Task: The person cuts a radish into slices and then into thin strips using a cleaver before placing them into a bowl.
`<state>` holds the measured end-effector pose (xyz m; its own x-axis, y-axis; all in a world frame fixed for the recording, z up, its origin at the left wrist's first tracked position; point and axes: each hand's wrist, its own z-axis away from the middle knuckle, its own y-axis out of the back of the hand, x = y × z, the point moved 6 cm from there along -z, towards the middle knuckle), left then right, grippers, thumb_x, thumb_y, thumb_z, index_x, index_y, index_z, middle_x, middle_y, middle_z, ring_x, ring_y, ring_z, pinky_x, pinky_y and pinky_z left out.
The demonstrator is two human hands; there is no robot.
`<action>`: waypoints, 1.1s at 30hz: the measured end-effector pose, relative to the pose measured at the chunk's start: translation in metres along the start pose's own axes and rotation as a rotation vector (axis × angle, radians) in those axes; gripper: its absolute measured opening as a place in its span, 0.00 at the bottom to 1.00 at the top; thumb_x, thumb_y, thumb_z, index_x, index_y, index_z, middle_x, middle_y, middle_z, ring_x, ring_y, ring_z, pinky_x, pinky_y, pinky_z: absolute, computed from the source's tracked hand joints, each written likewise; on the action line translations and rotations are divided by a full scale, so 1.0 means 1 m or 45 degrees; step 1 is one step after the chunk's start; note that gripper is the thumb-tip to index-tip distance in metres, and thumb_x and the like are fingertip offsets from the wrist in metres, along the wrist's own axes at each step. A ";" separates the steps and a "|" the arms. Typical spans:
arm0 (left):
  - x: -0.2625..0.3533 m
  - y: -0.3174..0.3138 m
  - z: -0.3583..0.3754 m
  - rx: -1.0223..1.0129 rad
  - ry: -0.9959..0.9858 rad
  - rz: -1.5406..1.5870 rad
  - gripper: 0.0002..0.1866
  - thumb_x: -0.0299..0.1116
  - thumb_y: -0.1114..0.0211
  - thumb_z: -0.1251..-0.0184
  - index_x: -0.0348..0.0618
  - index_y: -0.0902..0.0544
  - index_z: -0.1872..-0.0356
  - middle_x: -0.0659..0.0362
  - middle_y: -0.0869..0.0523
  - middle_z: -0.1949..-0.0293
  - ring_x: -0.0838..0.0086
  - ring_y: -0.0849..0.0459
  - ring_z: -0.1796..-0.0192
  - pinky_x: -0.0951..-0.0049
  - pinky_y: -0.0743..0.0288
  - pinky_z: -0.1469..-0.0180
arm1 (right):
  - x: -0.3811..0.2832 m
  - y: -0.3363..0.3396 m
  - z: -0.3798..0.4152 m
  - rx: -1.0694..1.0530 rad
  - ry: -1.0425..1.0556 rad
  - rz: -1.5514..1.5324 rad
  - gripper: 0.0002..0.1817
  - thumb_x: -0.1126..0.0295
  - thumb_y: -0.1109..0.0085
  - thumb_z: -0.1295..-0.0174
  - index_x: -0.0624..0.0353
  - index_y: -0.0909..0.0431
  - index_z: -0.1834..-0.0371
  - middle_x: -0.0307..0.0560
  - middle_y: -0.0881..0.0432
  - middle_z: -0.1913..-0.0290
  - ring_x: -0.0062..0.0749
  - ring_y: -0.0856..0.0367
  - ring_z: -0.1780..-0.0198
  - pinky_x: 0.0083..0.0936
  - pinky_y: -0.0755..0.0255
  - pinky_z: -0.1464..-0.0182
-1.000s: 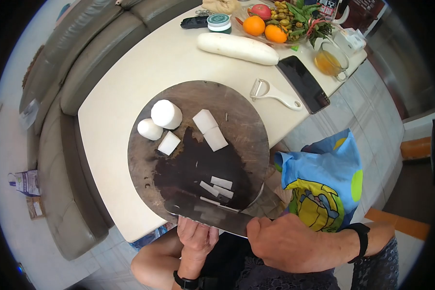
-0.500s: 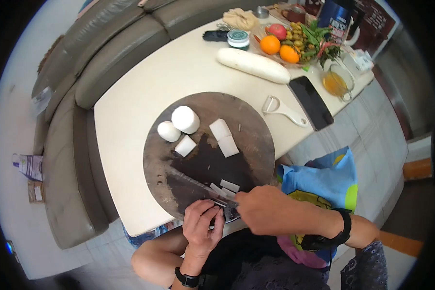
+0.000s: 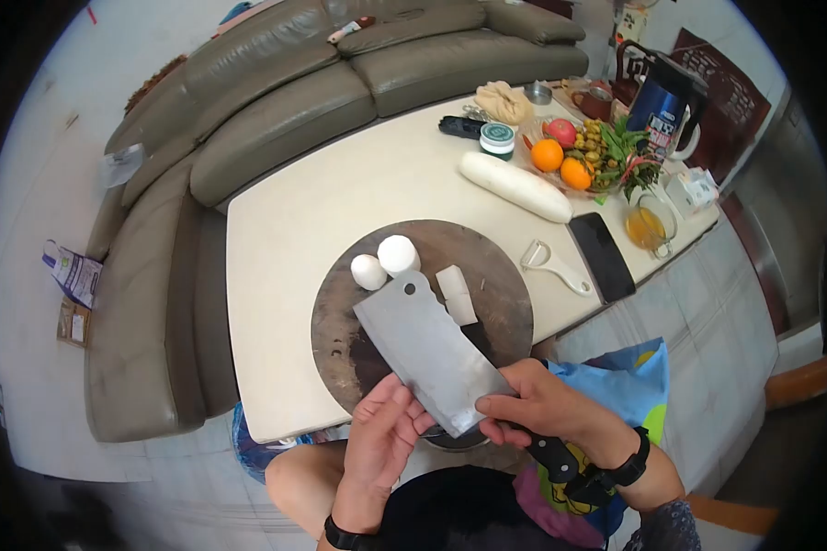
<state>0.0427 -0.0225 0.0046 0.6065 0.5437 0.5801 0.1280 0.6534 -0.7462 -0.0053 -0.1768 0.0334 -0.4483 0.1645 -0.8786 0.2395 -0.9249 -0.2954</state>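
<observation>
A cleaver (image 3: pixel 432 354) is in my right hand (image 3: pixel 547 404), its broad flat blade raised over the round cutting board (image 3: pixel 335 349). My right fingers wrap the black handle (image 3: pixel 553 456), with the thumb on the blade's base. At the blade's lower left edge, my left hand (image 3: pixel 381 441) is palm up with loosely bent fingers, close to or touching the metal. Two rounded white daikon chunks (image 3: pixel 399 255) stand at the back of the board. Two flat cut daikon pieces (image 3: pixel 454 289) lie right of them. The blade hides the board's middle and anything there.
A whole daikon (image 3: pixel 515 185), a white peeler (image 3: pixel 556 266) and a black phone (image 3: pixel 603 257) lie on the table (image 3: pixel 276 275). Behind them are a fruit bowl (image 3: pixel 533 138), a blue thermos (image 3: pixel 663 106) and a glass of amber liquid (image 3: pixel 648 228). A grey sofa (image 3: pixel 285 129) borders the far side.
The cleaver has come up from the board and turned so its flat side shows. My left hand has left the piece it held at the board's near edge and turned palm up.
</observation>
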 end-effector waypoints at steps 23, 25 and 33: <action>0.012 0.019 0.022 0.443 -0.688 -1.714 0.05 0.20 0.30 0.46 0.38 0.16 0.67 0.58 0.18 0.72 0.77 0.20 0.71 0.78 0.27 0.68 | 0.015 0.004 0.023 0.113 0.053 0.502 0.09 0.70 0.49 0.37 0.63 0.27 0.73 0.45 0.24 0.81 0.30 0.26 0.81 0.27 0.33 0.76; 0.012 0.020 0.020 0.471 -0.736 -1.830 0.07 0.20 0.29 0.49 0.38 0.16 0.68 0.57 0.18 0.73 0.73 0.20 0.71 0.76 0.28 0.68 | 0.015 0.003 0.024 0.150 0.119 0.618 0.09 0.70 0.49 0.38 0.63 0.27 0.73 0.50 0.23 0.80 0.39 0.24 0.79 0.32 0.32 0.74; 0.023 0.013 0.038 0.201 -1.118 -2.110 0.11 0.17 0.29 0.52 0.39 0.16 0.65 0.53 0.17 0.64 0.63 0.19 0.62 0.71 0.25 0.60 | 0.016 -0.023 0.054 0.380 0.178 1.355 0.09 0.70 0.47 0.38 0.65 0.24 0.71 0.49 0.23 0.82 0.40 0.21 0.76 0.33 0.33 0.79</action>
<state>0.0288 0.0184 0.0202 -0.5667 -0.5597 0.6046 -0.0093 0.7381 0.6746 -0.0644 -0.1719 0.0464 -0.0323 -0.7416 -0.6701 0.2188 -0.6594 0.7192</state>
